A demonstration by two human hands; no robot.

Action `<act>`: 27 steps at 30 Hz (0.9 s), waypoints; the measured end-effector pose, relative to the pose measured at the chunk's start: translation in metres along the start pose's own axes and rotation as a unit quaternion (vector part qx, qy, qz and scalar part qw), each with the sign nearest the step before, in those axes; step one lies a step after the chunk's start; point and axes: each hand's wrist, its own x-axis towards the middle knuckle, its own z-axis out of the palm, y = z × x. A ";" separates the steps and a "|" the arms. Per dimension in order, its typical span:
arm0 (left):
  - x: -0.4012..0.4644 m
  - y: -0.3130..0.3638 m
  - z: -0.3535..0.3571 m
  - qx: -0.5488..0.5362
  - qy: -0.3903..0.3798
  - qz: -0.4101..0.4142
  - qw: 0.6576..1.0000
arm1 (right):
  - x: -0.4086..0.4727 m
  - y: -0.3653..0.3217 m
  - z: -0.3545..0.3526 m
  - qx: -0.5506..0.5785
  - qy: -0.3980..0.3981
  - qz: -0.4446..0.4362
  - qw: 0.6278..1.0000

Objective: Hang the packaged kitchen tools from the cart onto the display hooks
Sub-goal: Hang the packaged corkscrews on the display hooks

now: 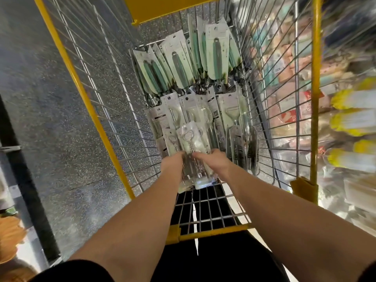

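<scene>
We look straight down into the cart (95,110), a deep wire basket with yellow rails, and both our hands are low inside it near its near end. Our left hand (173,162) and right hand (215,162) sit side by side, fingers curled onto a small stack of clear packaged corkscrews (190,139), the left gripping its left edge and the right its right edge; the stack's lower end reaches the near wire wall, and its top points toward the far end. Just beyond it, more grey-carded packaged peelers (232,117) lie in an overlapping row across the middle of the cart floor, touching one another and filling the width from the left wire wall to the right one. Behind them, at the far end, pale green carded tools (181,64) with teal handles lean in a fan against the far wall below the yellow panel (162,7). The goods leave little bare basket floor; the free space is above the packs, between the tall wire sides. Outside the left wall lies speckled grey floor (40,98). Past the right wall, store shelves (345,119) of goods are too blurred to read.
</scene>
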 end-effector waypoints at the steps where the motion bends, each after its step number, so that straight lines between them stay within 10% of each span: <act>1: 0.001 0.001 -0.001 0.000 -0.001 -0.002 1.000 | -0.003 -0.002 -0.001 0.021 -0.012 -0.004 1.000; 10: -0.038 0.014 -0.007 0.060 -0.062 0.082 0.993 | -0.047 -0.020 -0.016 -0.011 -0.074 -0.060 0.995; 27: -0.120 0.023 -0.030 -0.169 -0.321 0.039 0.931 | -0.111 -0.041 -0.080 0.075 -0.091 -0.087 0.989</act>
